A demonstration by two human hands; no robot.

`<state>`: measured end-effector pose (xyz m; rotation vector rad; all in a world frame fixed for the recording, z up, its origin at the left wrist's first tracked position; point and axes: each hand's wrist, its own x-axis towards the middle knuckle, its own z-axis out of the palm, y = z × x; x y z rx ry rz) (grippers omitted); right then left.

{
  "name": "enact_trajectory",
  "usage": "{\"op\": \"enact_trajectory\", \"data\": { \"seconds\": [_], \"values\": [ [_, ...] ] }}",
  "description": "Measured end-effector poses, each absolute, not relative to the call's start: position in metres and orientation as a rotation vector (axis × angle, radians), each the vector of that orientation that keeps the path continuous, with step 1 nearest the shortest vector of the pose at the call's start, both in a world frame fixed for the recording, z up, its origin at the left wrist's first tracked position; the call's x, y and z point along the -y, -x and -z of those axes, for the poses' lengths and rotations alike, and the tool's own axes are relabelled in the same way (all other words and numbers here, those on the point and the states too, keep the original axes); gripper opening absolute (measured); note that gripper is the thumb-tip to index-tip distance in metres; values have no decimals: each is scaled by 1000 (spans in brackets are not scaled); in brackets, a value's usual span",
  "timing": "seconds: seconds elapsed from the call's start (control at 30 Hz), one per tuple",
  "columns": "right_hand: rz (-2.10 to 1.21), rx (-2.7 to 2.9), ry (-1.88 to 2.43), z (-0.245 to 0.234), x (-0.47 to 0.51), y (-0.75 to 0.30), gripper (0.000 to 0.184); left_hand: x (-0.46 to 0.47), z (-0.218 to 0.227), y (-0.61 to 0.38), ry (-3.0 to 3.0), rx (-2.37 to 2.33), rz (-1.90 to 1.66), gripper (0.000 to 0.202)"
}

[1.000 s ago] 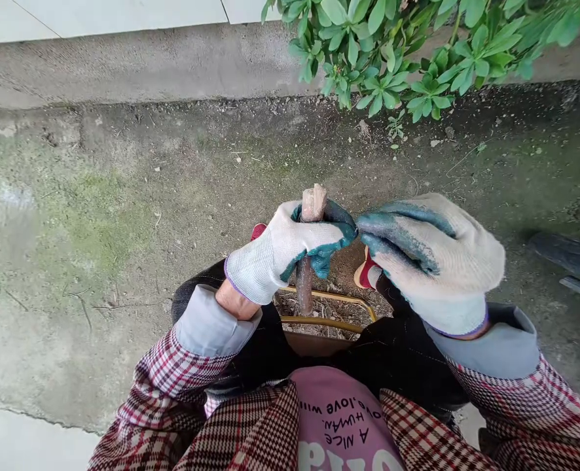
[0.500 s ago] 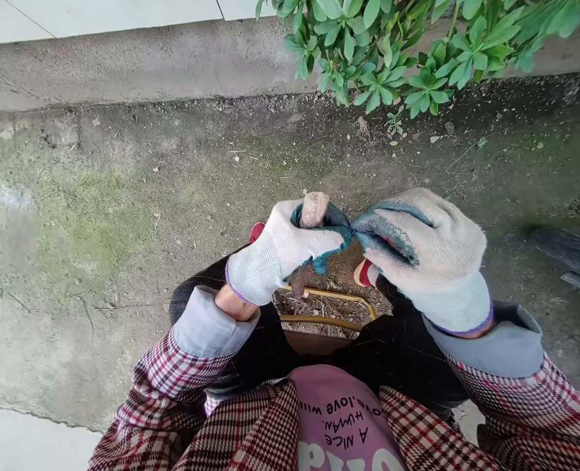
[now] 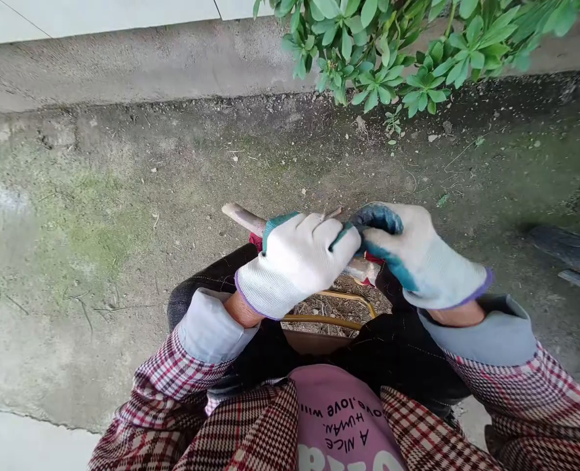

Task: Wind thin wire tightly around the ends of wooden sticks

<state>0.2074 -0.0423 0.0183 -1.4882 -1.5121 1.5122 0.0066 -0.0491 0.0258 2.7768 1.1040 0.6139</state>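
Both of my hands wear white knit gloves with dark green palms, and they meet above my knees. My left hand (image 3: 302,258), back upward, is closed around a thick pale-brown wooden stick (image 3: 243,217). One end of the stick juts out to the left, and the other shows below my fingers on the right. A thin dry sliver (image 3: 333,212) pokes up beside the left knuckles. My right hand (image 3: 402,245) is closed, thumb and fingers pinched against the left fingertips. Whatever lies in that pinch is hidden.
A yellow-brown metal frame (image 3: 339,320) stands between my legs, with dry plant scraps on the ground inside it. Leafy green bushes (image 3: 383,52) hang over a low concrete wall (image 3: 172,62) ahead. A dark object (image 3: 567,247) lies on the ground at right.
My left hand has turned over, back now upward, and the stick has swung from pointing forward to lying crosswise. My right hand has rotated and stays against the left fingertips.
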Motion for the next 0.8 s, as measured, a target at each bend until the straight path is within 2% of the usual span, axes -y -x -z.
{"op": "enact_trajectory", "data": {
  "seconds": [0.03, 0.1, 0.2, 0.27, 0.37, 0.53, 0.67, 0.8],
  "values": [
    [-1715, 1345, 1431, -13, 42, -208, 25, 50, -25, -7, -2820, -1069, -604, 16],
    [-1920, 1056, 1349, -4, 42, -210, 33, 50, -26, -7, -2762, -1047, -594, 17],
    [-1929, 945, 1353, -5, 41, -209, 32, 47, -33, -8, -2341, -1182, -653, 10],
    [-1760, 1034, 1401, -14, 42, -207, 21, 44, -37, -9, -1916, -1299, -730, 9],
    [-1310, 1259, 1435, -28, 46, -206, 4, 38, -40, -12, -1378, -1337, -782, 7],
    [-709, 1927, 1384, -37, 54, -212, 13, 30, -35, -12, -932, -1215, -726, 10],
    [-494, 2080, 1487, -38, 57, -214, 13, 28, -29, -10, -877, -1184, -705, 15],
    [-521, 2079, 1480, -40, 56, -211, 14, 30, -31, -14, -957, -1237, -710, 10]
  ]
}}
